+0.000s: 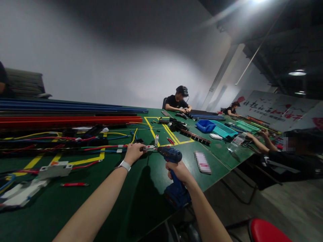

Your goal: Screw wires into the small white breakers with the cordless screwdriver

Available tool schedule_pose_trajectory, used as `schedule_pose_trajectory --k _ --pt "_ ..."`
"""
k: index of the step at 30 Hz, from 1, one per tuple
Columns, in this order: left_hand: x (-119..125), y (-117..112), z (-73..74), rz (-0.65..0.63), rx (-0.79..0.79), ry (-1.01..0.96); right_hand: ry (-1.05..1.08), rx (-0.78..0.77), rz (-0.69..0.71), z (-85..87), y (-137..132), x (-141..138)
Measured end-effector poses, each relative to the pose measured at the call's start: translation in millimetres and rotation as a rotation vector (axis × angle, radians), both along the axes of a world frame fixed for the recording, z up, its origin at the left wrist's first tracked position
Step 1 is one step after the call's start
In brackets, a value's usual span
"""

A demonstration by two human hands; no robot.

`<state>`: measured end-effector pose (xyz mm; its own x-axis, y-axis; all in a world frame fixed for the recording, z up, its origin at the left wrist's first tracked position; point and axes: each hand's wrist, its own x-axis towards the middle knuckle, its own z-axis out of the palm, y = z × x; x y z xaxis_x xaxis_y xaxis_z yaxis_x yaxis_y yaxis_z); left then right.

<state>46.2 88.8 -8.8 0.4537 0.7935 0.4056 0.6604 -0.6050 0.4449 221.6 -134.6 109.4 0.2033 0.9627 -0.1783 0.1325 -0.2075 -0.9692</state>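
Observation:
My right hand (179, 170) is wrapped round the grip of a blue cordless drill (171, 153), its nose pointing left. Just ahead of that nose, my left hand (134, 153) has its fingers closed on a small white circuit breaker (149, 148). Whether the drill's bit touches the breaker is too small to tell. A second white breaker (156, 140) stands upright right behind the held one. Red, green and blue wires (106, 148) run along the table to the left of my left hand.
Blue and red rails (70, 120) lie along the green table's (141, 208) far left side. A larger breaker (55, 169) and a red wire piece (74, 184) lie at left. Blue and teal bins (205, 125), a phone (202, 162) and a bottle (237, 143) are at right. Other people sit around.

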Motion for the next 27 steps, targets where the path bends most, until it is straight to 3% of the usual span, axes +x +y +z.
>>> schedule_pose_trajectory --k 27 --pt "-1.2 -0.2 2.6 -0.008 -0.021 0.013 -0.01 -0.003 0.024 -0.2 -0.7 1.5"
